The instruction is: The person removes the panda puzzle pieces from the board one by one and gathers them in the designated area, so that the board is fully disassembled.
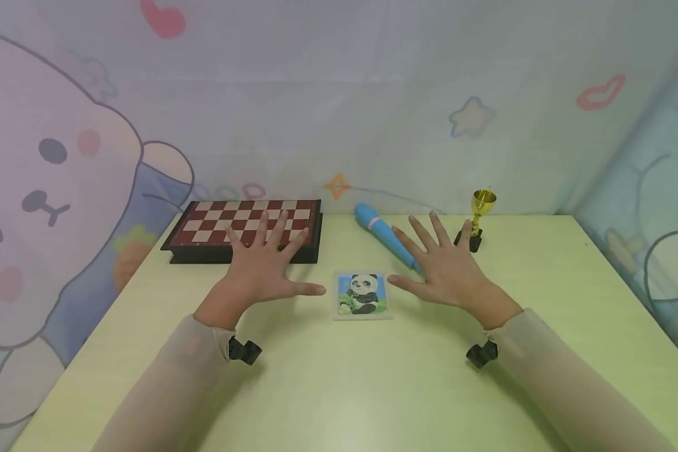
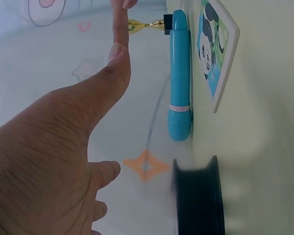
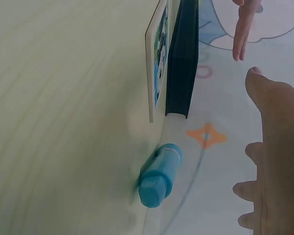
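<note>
Head view shows your left hand [image 1: 262, 270] and right hand [image 1: 443, 267] spread flat, fingers straight, palms down above the pale green table [image 1: 339, 389]. Between them lies the square panda picture card [image 1: 363, 294], untouched. Your right hand overlaps the blue cylindrical wand [image 1: 384, 233]; your left overlaps the red-and-cream chessboard [image 1: 243, 220].

The panda card [image 1: 362, 295] lies between chessboard [image 1: 243, 229], left, and trophy [image 1: 477, 219], right; wand [image 1: 385, 235] behind.
</note>
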{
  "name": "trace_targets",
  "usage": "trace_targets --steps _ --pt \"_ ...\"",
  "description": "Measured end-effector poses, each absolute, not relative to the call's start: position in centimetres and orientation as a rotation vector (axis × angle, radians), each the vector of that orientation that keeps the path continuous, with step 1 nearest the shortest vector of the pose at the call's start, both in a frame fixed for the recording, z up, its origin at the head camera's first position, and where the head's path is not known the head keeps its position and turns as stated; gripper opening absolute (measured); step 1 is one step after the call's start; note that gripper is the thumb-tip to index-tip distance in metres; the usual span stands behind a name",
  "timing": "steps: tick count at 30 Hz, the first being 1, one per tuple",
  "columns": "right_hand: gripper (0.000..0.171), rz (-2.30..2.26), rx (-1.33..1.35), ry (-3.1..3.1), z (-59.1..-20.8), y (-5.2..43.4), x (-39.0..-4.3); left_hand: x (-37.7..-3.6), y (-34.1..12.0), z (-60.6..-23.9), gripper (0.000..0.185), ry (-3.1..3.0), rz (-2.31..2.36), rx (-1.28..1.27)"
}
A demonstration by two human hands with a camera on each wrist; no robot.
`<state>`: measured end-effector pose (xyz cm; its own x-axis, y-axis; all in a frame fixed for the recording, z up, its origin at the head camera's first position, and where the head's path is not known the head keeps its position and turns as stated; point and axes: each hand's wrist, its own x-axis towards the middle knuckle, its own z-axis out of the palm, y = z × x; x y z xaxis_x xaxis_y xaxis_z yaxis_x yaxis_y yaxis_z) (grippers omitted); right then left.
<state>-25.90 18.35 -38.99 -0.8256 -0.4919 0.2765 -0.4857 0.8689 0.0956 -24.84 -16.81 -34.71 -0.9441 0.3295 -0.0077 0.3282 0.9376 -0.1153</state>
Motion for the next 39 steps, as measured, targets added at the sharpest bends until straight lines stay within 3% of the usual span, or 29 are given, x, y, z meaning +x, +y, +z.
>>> trace_targets --steps 6,10,13,23,30,39 --pt "0.086 0.36 0.864 -2.769 -39.1 17.1 -25.3 -24.4 -16.1 -35.7 0.105 -3.005 0.062 -0.574" --pt "0.064 0.829 1.053 -2.753 -39.0 14.8 -25.5 -23.6 -14.7 -36.7 0.078 -2.994 -0.336 -0.635" --pt "0.045 0.911 1.19 -2.727 -39.6 13.2 -26.4 -23.3 -13.8 -38.0 0.067 -3.043 -0.568 -0.683" --pt "0.025 0.933 1.217 -2.72 -42.8 11.3 -29.2 -24.7 -13.4 -42.4 0.104 -3.097 -0.687 -0.906" --pt "0.018 1.015 1.257 -2.634 -45.0 11.7 -29.5 -24.9 -14.1 -44.4 0.114 -3.049 -0.607 -0.997" --pt "0.019 1.101 1.217 -2.59 -44.8 11.7 -29.2 -24.8 -13.9 -44.2 0.116 -3.031 -0.643 -0.955"
